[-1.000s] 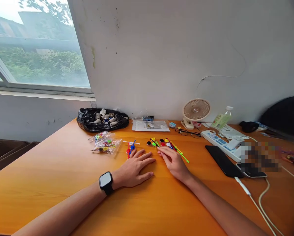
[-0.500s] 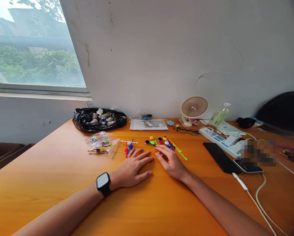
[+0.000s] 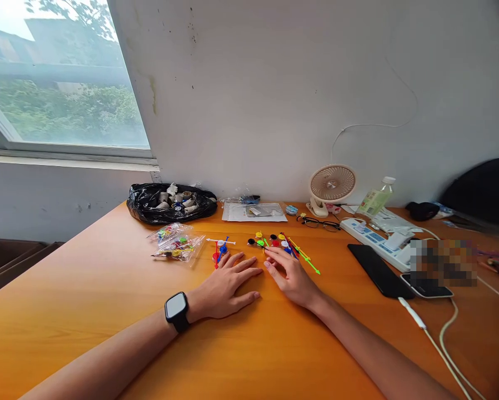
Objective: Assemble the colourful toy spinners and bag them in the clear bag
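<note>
My left hand (image 3: pixel 226 286) lies flat on the orange table (image 3: pixel 86 311), fingers spread, with a black smartwatch (image 3: pixel 176 310) on its wrist. Its fingertips almost touch a small built piece of red, blue and white sticks (image 3: pixel 220 248). My right hand (image 3: pixel 289 275) rests palm down beside it, fingers apart, the fingertips at a scatter of coloured sticks and discs (image 3: pixel 280 244). A green stick (image 3: pixel 310 263) pokes out to the right of that hand. Neither hand holds anything.
Two clear bags of coloured parts (image 3: pixel 176 243) lie left of the sticks. A black bag of spools (image 3: pixel 170 203), a sheet of paper (image 3: pixel 253 211), glasses (image 3: pixel 319 223), a small fan (image 3: pixel 332 186), a bottle (image 3: pixel 374 199), a power strip (image 3: pixel 377 240), phones (image 3: pixel 378 270) and cables (image 3: pixel 445 339) crowd the back and right.
Both hands stay flat in the same spot; only the camera view has shifted slightly.
</note>
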Motion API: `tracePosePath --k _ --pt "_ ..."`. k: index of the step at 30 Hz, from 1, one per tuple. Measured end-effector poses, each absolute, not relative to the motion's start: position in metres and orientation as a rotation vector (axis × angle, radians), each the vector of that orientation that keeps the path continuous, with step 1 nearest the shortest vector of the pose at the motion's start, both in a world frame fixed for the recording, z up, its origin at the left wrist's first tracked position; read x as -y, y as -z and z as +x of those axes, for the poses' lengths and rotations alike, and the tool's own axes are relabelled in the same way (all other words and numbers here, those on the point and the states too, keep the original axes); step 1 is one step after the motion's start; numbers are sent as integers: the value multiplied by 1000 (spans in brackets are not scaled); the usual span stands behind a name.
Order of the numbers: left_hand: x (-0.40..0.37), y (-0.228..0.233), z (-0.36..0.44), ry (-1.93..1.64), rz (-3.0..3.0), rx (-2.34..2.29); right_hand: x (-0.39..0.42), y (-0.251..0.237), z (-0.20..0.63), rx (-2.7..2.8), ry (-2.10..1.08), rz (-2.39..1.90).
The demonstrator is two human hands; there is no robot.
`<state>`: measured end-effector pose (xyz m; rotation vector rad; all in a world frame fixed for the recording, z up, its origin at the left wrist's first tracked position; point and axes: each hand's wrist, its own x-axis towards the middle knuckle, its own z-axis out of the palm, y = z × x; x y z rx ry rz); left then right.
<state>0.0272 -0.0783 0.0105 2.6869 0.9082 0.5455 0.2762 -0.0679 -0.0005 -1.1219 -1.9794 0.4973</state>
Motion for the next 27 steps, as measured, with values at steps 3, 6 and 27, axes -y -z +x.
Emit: tracePosePath --k 3,6,27 --pt "79 -11 27 -642 2660 -937 70 -6 277 1943 -432 -1079" --pt "79 -10 28 -771 2596 -981 75 -13 280 1819 -382 -1102" --pt "70 -5 31 -1006 2361 -901 77 -6 272 1595 -1120 -1042"
